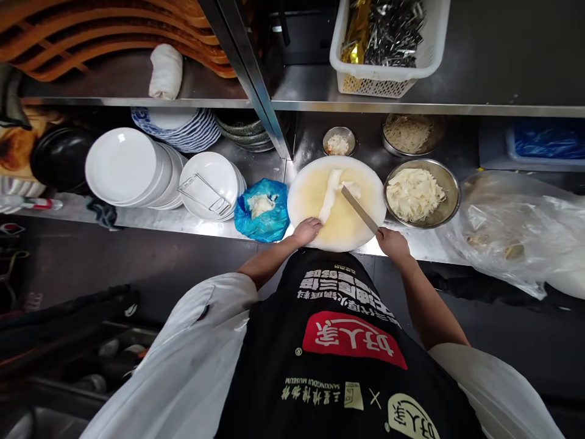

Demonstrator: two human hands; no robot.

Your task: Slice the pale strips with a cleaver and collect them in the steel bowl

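A round white cutting board (301, 183) lies on the steel counter in front of me. Across it runs a long white strip of food (329, 194), whose exact kind I cannot make out. My left hand (308, 231) is closed at the near end of this strip, by the board's edge. My right hand (393, 244) grips the handle of a kitchen knife (359, 208). The blade slants over the board, its tip close to a small white piece (353, 189) beside the strip. Right of the board, a steel bowl (450, 204) holds thin, pale slices (415, 194).
A blue plastic bag (249, 228) with white food sits left of the board, beside stacked white plates (122, 164). Behind are a small bowl (351, 137) and a bowl of shreds (407, 133). Clear plastic bags (521, 225) lie right. A shelf with a white basket (388, 73) hangs above.
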